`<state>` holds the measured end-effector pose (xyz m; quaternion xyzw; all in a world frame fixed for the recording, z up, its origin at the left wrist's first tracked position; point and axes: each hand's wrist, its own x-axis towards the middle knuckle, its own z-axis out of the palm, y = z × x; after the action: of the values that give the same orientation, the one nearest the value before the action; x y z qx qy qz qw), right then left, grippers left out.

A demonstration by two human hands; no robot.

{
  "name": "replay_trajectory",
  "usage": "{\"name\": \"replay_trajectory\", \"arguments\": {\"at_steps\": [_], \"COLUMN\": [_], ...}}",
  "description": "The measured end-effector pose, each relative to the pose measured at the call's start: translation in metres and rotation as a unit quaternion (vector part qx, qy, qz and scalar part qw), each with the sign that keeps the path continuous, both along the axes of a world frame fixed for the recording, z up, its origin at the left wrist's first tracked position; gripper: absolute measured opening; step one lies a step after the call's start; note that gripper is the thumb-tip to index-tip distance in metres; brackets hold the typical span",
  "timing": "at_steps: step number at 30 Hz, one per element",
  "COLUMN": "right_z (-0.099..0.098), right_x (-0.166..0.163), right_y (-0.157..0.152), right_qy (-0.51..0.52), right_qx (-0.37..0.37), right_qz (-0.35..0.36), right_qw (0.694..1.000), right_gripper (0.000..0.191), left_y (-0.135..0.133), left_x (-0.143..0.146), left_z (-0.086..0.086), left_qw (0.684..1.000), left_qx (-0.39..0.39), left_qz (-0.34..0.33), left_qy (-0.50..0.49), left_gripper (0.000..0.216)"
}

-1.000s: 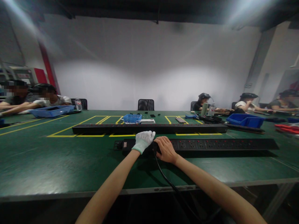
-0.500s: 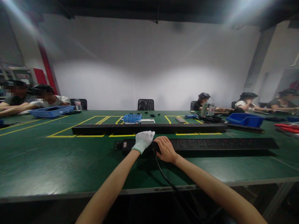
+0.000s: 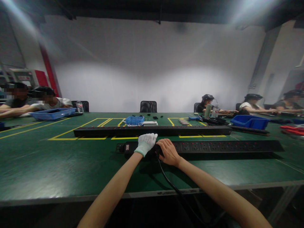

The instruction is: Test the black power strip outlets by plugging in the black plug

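A long black power strip point(image 3: 213, 146) with red switches lies across the green table point(image 3: 59, 164) in front of me. My left hand point(image 3: 146, 142), in a white glove, rests curled on the strip near its left end. Right beside it, my bare right hand point(image 3: 168, 151) is closed around a black plug at the strip's near side. From that plug a black cable point(image 3: 171, 183) runs toward me and drops over the table's front edge. The fingertips of both hands are partly hidden behind the plug.
A second long black strip point(image 3: 152, 130) lies parallel farther back, over yellow floor-style markings. Blue trays point(image 3: 134, 120) point(image 3: 53, 113) point(image 3: 249, 122) and small parts sit beyond. Several people sit at the far left and right. An empty black chair point(image 3: 148, 106) stands opposite.
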<state>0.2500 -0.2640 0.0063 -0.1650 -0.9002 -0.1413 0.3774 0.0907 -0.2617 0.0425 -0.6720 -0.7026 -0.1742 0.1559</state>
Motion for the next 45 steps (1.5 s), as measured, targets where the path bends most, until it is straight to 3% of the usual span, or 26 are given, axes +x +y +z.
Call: {"name": "replay_trajectory", "arguments": {"at_steps": [45], "right_z": [0.0026], "right_x": [0.0003], "right_y": [-0.0006], "right_qy": [-0.033], "right_qx": [-0.007], "right_qz": [-0.002], "right_qw": [0.999], "right_gripper": [0.036], "left_y": [-0.0016], "left_x": [0.0011], "left_z": [0.005], "left_qw": [1.0], "left_qx": [-0.023], "left_qz": [0.001], "left_qy": [0.004], "left_gripper": [0.048]}}
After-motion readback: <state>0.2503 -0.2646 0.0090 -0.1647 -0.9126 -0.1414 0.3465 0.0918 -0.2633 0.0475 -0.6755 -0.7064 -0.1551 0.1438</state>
